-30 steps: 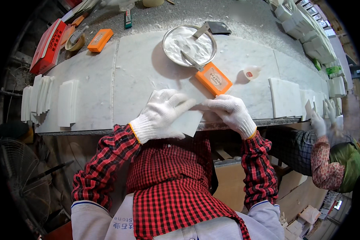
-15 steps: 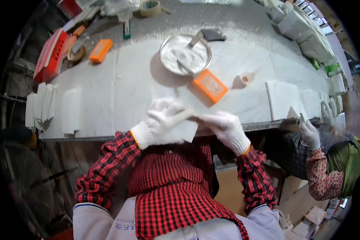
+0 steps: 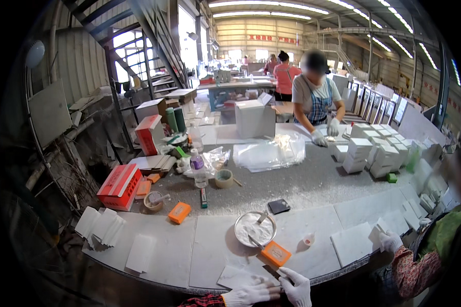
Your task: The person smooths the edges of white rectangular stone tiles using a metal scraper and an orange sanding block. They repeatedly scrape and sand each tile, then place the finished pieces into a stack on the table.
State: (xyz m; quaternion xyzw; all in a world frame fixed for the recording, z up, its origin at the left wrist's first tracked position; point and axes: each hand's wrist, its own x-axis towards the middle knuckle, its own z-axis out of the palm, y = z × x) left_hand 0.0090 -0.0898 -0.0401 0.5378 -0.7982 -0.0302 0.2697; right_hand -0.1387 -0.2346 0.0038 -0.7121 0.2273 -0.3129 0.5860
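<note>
Low in view, near the table's front edge, my left hand (image 3: 251, 292) in a white knit glove is closed, its fingers slightly blurred and pointing right. A flat white tile (image 3: 234, 277) shows beyond it, partly covered by the hand. The tile in its grip is mostly hidden. My gloved right hand (image 3: 295, 288) meets its fingertips, thumb and fingers pinched on something too small to make out. Just beyond them lies an orange block (image 3: 276, 253), against a steel bowl (image 3: 237, 236) of white powder (image 3: 255, 227) with two flat tools standing in it.
White tiles (image 3: 141, 253) lie at left, larger slabs (image 3: 351, 242) at right. Tape (image 3: 224, 178), a bottle (image 3: 200, 176), a red box (image 3: 120, 187) and stacked white blocks (image 3: 357, 153) stand farther back. One co-worker (image 3: 315, 94) works across the table, another (image 3: 420, 261) at right.
The view has tilted up, so the hall and the far co-worker show and my hands sit lower. Earlier a white tile showed in my left hand; now it is mostly hidden. Hands remain together.
</note>
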